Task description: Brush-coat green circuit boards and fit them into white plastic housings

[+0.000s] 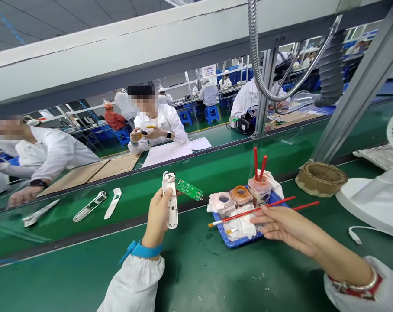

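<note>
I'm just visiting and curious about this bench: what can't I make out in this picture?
All in the head view:
White casing: partly covered by the left hand.
Blue tray: right side partly behind the right hand.
Red sticks in the jar: lower ends hidden by its wall.
White fan: cut off by the right edge.
Far sign: lettering too small to read.

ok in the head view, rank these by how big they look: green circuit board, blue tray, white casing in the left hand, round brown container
Largest to smallest:
1. Blue tray
2. Round brown container
3. White casing, partly covered by the left hand
4. Green circuit board
</note>
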The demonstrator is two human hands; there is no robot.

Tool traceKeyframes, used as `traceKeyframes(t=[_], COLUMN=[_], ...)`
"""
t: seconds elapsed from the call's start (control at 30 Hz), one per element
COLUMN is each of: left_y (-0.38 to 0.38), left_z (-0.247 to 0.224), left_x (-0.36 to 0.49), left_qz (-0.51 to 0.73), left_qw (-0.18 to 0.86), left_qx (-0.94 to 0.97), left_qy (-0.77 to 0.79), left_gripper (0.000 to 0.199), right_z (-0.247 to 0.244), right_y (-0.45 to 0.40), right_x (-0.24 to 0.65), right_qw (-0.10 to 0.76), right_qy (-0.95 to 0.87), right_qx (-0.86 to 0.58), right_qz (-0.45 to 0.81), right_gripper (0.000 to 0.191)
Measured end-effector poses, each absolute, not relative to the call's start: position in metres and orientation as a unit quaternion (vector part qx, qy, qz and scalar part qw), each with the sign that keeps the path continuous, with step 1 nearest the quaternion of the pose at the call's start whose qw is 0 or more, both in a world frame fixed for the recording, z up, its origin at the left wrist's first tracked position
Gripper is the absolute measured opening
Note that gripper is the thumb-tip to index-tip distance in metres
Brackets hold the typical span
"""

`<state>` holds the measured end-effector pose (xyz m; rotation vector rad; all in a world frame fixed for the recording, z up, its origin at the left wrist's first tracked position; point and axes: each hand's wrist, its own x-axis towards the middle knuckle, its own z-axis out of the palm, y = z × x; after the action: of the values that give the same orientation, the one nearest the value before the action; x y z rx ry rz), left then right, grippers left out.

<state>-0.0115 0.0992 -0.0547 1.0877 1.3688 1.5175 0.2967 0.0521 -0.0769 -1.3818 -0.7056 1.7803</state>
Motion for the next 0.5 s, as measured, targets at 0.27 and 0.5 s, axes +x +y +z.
traceKeyframes(t=[0.27, 0.5], left_y=[0.055, 0.035], left_z=[-0.026, -0.017], left_x=[0.020, 0.032], left_qz=[0.599, 0.562], left_qw=[0.351, 0.247], left_qx=[0.529, 0.612], left_qy=[0.489, 0.499], left_gripper=[0.022, 0.020], right_z=[-0.042, -0.021], right_y=[0.050, 0.065], right_x=[0.268, 0.227], right_qw=[0.427, 0.286], right_qy=[-0.427, -0.488], right_qx=[-0.359, -0.162], right_qz=[0.712, 0.808], right_gripper=[0.024, 0.028])
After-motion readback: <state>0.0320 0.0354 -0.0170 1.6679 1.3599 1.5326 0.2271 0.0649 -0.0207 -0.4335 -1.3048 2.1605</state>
